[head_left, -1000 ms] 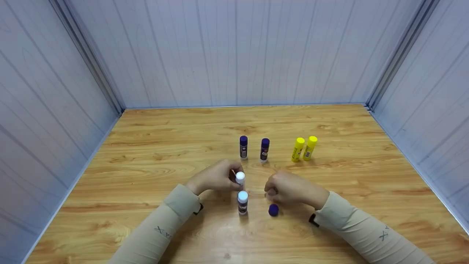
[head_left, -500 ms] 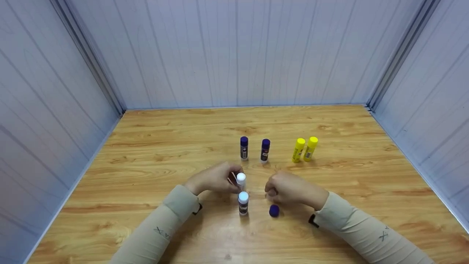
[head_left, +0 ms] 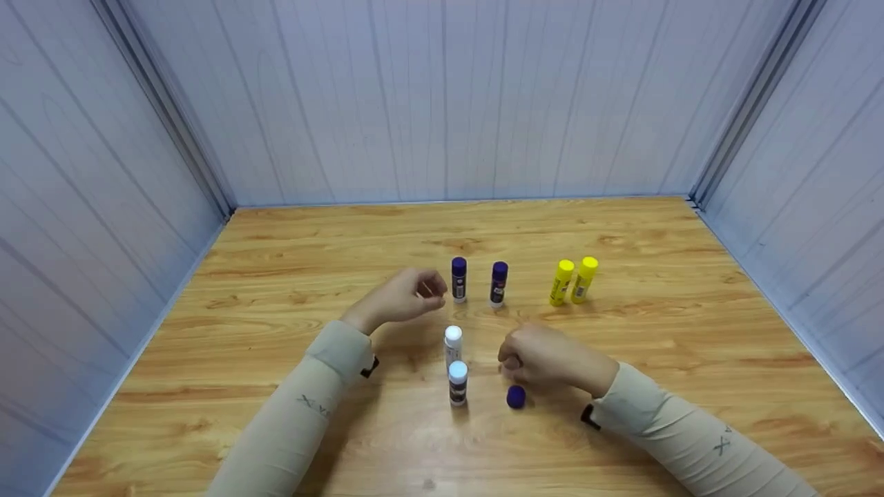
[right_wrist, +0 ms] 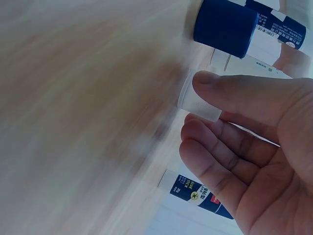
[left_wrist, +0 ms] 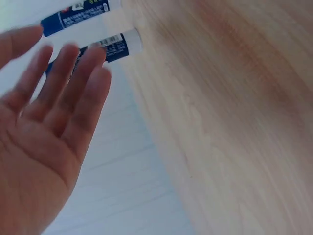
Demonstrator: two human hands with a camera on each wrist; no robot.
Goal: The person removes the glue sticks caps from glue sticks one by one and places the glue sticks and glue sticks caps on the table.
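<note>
My left hand (head_left: pixel 407 297), fingers spread and slightly bent, holds nothing beside the left dark-blue glue stick (head_left: pixel 459 281). A second dark-blue glue stick (head_left: pixel 498 284) stands to its right; the left wrist view shows both beyond the fingers (left_wrist: pixel 95 90). My right hand (head_left: pixel 552 355) rests low over the table, thumb and fingertips pinching a translucent ribbed cap (right_wrist: pixel 198 100). A blue cap (head_left: pixel 516 397) stands close to that hand. Left of it, a white glue stick (head_left: pixel 453 343) stands behind a dark-labelled glue stick with a white top (head_left: pixel 458 390).
Two yellow glue sticks (head_left: pixel 563 283) stand together at the back right of the wooden table (head_left: pixel 311 269). Pale panel walls (head_left: pixel 442 103) enclose the table at the back and both sides.
My left hand has let go of the white glue stick and moved back toward the left dark-blue one. My right hand stays in place.
</note>
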